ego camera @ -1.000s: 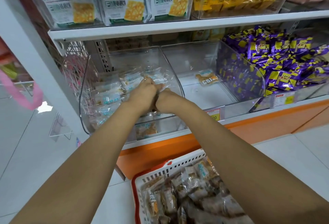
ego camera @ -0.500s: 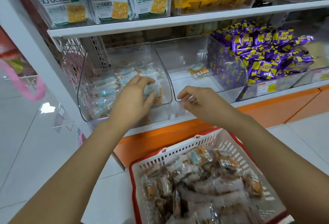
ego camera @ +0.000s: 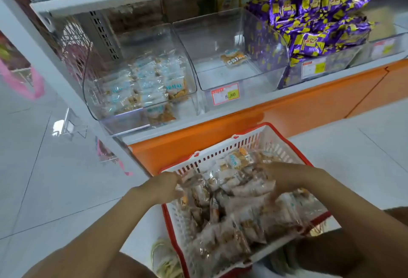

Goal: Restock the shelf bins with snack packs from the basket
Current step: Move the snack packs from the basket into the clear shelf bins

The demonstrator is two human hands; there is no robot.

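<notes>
Light, crinkly and probably slippery, the snack packs (ego camera: 231, 198) heaped in the basket (ego camera: 220, 147) lie directly under the fingers, left hand (ego camera: 162, 186) curled at the heap's edge, right hand (ego camera: 287, 178) spread across it, grip too blurred to tell, so scooping between both palms looks safest.

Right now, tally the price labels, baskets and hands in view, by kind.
Price labels: 3
Basket: 1
Hands: 2, left hand and right hand
Total: 6
</notes>
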